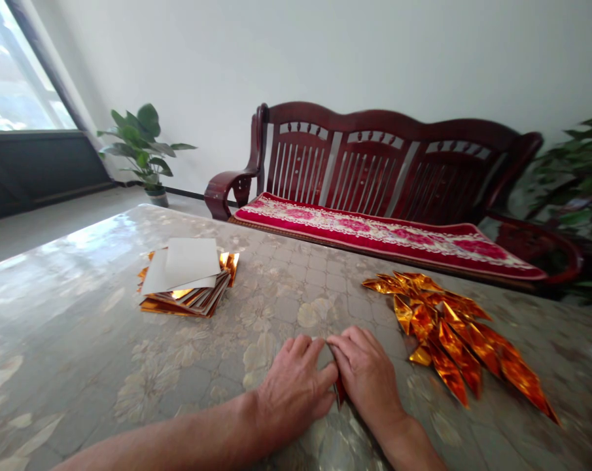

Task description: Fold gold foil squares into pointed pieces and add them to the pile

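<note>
Near the table's front edge, both hands are closed on one small folded sheet of foil paper [341, 391], mostly hidden under the fingers. My left hand [298, 383] presses on it from the left, and my right hand [367, 369] grips its right side; their fingertips nearly meet. To the right lies a pile of folded, pointed orange-gold foil pieces [445, 327]. At the left rests a loose stack of square sheets [190, 265], grey-white on top, with gold foil showing at the edges.
The table [104, 340] has a glossy floral cover. Behind it stands a dark red wooden bench [369, 163] with a red patterned cushion [354, 226]. Potted plants stand at the left [143, 144] and right [580, 183]; a window [21, 72] is upper left.
</note>
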A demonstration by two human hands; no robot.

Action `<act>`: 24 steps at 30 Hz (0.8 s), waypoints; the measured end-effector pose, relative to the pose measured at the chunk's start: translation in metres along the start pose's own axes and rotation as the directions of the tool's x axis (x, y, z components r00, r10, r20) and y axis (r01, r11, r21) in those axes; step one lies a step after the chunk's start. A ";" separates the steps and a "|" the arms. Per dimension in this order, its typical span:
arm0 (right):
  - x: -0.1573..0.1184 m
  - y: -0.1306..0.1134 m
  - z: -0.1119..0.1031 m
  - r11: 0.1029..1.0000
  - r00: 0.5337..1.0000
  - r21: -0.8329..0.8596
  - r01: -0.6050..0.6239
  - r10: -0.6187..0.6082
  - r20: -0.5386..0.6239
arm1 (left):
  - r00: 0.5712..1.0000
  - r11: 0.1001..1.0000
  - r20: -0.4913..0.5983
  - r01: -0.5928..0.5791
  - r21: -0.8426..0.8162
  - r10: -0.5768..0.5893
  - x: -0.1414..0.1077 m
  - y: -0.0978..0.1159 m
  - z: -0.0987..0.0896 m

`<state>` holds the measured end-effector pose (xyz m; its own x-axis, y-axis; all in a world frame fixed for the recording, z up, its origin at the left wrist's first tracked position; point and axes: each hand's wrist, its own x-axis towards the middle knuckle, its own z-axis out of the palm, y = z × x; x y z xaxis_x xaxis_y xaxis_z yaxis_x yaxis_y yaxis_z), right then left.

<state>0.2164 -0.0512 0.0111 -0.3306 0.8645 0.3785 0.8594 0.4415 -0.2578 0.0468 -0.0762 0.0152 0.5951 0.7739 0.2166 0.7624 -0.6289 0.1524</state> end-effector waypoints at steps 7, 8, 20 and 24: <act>0.000 0.001 0.001 1.000 1.000 -0.002 0.026 -0.026 -0.015 | 1.000 1.000 -0.015 -0.012 0.000 0.012 0.001 -0.001 0.002; -0.001 0.001 0.002 1.000 0.999 0.000 0.029 -0.029 -0.016 | 1.000 1.000 -0.021 -0.011 0.002 0.011 0.001 -0.001 0.003; -0.001 0.000 -0.007 1.000 1.000 0.020 0.008 -0.008 0.024 | 1.000 1.000 -0.006 0.002 -0.002 -0.002 0.000 -0.001 -0.002; -0.002 -0.001 -0.010 1.000 0.999 0.011 0.007 -0.007 0.034 | 1.000 1.000 0.017 -0.013 0.019 0.013 0.001 -0.001 -0.005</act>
<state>0.2200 -0.0557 0.0194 -0.3500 0.8689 0.3502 0.8526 0.4503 -0.2651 0.0450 -0.0749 0.0200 0.6090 0.7669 0.2026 0.7592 -0.6375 0.1312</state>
